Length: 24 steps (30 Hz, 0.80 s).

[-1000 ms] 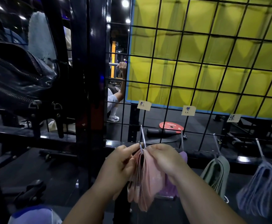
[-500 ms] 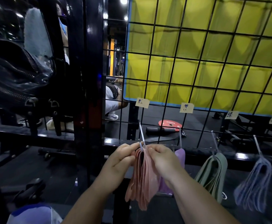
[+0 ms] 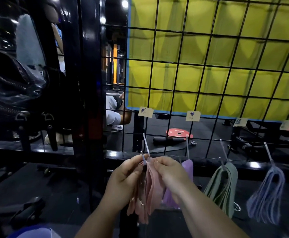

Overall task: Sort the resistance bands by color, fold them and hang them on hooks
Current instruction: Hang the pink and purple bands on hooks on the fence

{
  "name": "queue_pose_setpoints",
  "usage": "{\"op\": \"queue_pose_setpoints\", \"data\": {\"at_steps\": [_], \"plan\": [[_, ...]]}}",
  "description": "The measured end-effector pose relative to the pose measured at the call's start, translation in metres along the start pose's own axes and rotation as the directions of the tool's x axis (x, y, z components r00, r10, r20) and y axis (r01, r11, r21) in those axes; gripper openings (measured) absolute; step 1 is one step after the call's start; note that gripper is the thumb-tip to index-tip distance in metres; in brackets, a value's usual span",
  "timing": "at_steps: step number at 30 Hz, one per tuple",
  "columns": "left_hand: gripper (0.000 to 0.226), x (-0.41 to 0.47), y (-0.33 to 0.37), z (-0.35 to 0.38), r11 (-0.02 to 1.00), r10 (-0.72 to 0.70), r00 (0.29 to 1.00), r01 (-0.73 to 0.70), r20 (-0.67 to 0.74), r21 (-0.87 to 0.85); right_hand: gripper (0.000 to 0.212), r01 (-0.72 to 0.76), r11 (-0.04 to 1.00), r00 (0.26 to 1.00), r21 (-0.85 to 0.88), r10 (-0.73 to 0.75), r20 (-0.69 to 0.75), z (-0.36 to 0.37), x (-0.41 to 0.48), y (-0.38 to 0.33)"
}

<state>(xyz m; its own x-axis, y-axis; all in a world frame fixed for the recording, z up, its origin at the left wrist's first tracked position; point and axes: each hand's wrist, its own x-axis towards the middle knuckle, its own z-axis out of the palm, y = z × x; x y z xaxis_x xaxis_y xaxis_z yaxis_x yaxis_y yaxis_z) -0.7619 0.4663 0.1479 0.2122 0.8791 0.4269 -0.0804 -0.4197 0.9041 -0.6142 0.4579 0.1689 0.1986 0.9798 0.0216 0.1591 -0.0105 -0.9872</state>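
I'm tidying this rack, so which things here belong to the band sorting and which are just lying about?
Job: pink bands, pinched by left hand and right hand; hook; purple bands; green bands; blue bands; paper labels.
Lying about: black bag; red weight plate; yellow backdrop.

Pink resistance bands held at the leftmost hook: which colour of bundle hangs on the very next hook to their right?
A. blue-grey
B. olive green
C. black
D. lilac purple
D: the lilac purple bands hang on the hook right beside the pink flat rubber resistance bands, partly hidden behind the right hand. The olive green bands and blue-grey bands hang further right.
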Motion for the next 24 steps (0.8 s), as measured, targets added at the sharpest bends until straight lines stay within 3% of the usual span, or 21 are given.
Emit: {"op": "queue_pose_setpoints", "data": {"at_steps": [6,11,16,19,24], "plan": [[0.024,-0.002,0.003,0.01,0.994,-0.039,0.999,0.037,-0.018,-0.098,0.019,-0.012,0.999,1.0,0.035,0.012,-0.004,0.001,-0.001,0.001],[0.016,-0.002,-0.001,0.021,0.992,-0.054,0.991,0.04,-0.119,-0.119,0.026,0.026,0.995,0.999,-0.094,-0.03,-0.043,0.003,-0.005,0.0],[0.024,-0.008,-0.007,0.025,0.962,-0.151,0.974,0.105,-0.169,-0.252,0.036,0.051,0.988,0.999,-0.148,-0.052,-0.007,0.004,-0.013,0.003],[0.048,-0.012,-0.011,0.025,0.982,-0.147,0.966,0.118,-0.213,-0.145,0.036,0.061,0.996,0.998,-0.06,-0.06,0.029,0.003,-0.016,0.003],[0.031,-0.014,-0.018,0.024,0.98,-0.129,0.961,0.161,-0.244,0.117,0.018,0.066,0.997,0.994,-0.032,-0.063,0.09,0.004,-0.012,0.016]]}}
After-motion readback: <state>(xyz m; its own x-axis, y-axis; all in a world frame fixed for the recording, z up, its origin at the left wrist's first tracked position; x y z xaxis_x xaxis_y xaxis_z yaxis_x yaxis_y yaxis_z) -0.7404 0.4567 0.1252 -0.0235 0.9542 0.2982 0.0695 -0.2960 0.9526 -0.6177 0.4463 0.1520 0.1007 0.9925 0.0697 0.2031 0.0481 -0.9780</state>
